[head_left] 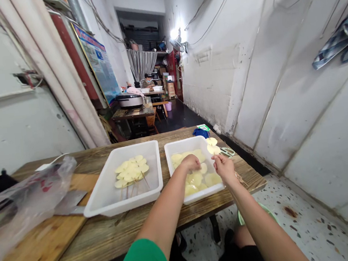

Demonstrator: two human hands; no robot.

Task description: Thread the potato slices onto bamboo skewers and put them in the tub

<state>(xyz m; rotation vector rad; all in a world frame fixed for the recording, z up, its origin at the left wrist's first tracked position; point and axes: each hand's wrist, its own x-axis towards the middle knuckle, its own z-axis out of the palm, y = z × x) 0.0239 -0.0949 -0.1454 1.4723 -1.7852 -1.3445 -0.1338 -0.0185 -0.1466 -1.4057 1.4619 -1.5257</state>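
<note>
Two white plastic trays stand side by side on a wooden table (111, 235). The left tray (106, 198) holds potato slices threaded on wooden skewers (131, 171). The right tray (171, 147) holds loose potato slices (199, 180) in water. My left hand (190, 162) reaches into the right tray, fingers curled down among the slices; what it grips is hidden. My right hand (224, 167) is closed in a pinch on a thin skewer carrying potato slices (213, 145) above the tray's right rim.
A wooden cutting board (33, 253) with a cleaver (71, 201) and a clear plastic bag (24, 199) lies at the left. Scissors (227, 152) and a blue object (200, 132) sit near the right tray. A person sits far down the corridor (147, 81). A white wall (283, 91) runs along the right.
</note>
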